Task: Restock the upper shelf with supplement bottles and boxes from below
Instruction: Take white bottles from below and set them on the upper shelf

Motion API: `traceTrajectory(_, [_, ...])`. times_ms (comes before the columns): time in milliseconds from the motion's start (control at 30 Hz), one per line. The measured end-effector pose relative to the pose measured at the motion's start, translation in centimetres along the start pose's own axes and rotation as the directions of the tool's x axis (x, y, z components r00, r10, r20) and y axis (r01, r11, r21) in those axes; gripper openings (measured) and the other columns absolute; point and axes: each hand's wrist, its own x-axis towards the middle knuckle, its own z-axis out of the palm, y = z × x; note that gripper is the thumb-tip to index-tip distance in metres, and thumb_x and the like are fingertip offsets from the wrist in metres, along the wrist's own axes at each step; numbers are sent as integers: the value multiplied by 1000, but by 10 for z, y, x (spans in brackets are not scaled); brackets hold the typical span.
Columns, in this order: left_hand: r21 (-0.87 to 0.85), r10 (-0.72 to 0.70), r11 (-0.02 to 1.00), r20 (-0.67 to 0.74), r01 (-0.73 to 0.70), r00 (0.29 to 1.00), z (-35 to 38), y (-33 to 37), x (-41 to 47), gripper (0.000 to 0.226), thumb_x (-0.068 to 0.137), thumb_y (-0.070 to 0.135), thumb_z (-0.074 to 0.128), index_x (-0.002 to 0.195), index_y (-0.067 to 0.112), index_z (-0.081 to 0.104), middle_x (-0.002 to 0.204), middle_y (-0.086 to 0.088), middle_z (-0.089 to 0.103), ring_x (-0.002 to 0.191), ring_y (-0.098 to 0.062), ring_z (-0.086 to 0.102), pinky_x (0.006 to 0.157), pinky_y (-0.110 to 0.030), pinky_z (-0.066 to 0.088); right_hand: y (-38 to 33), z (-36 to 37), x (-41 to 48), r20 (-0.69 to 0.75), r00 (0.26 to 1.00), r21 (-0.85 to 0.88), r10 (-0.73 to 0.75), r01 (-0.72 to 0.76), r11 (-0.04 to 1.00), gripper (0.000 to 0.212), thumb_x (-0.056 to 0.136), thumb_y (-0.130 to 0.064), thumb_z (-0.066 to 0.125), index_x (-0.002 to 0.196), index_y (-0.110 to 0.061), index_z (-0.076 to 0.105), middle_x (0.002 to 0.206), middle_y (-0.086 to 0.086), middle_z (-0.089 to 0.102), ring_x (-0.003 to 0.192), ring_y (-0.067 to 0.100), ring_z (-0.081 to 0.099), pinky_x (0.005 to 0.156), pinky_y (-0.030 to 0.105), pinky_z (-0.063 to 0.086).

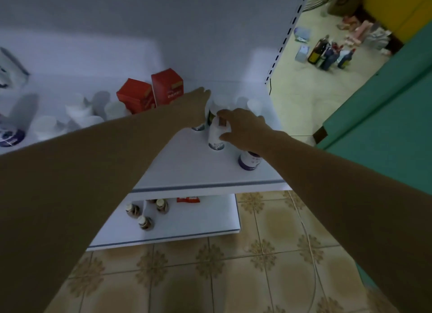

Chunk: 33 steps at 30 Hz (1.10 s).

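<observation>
As right fingers (223, 113) grip it, the white bottle (214, 135) is purple-banded.

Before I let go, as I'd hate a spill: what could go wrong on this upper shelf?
1. Your right hand grips the white bottle close against the rear bottle by your left hand. Set down this crowded, either bottle might tip.
2. The purple-banded bottle stands just under your right wrist, toward the front edge of the shelf. Pulling back carelessly could sweep it off.

Print on the red boxes (167, 86) and bottles (216, 137) is blurred, unreadable.
</observation>
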Motion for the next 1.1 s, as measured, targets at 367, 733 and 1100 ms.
traceTrajectory(367, [-306, -57, 951, -54, 37, 997, -6, -13, -25, 53, 71, 13, 79, 120, 11, 59, 125, -7, 58, 107, -20, 52, 73, -20, 35, -5, -10, -5, -44, 999, 268, 6, 6, 963, 46, 86, -21, 65, 128, -8, 50, 122, 13, 60, 112, 27, 57, 91, 24, 43])
traceTrajectory(733, [-968, -188, 240, 27, 72, 982, -75, -2, -188, 34, 78, 7, 72, 109, 18, 66, 114, -3, 69, 108, -21, 64, 91, -31, 52, -52, -86, -101, -25, 992, 768, -126, 100, 632, 32, 82, -24, 72, 106, -20, 51, 103, 0, 66, 81, 9, 59, 65, 17, 43])
traceTrajectory(1100, [-929, -39, 331, -191, -168, 981, -178, 28, -348, 21, 82, 16, 68, 104, 17, 70, 102, -7, 74, 97, -23, 69, 84, -35, 56, -133, -184, -250, -214, 960, 756, -180, 280, 592, 28, 89, -29, 62, 114, -15, 60, 110, 2, 67, 100, 15, 66, 90, 34, 56])
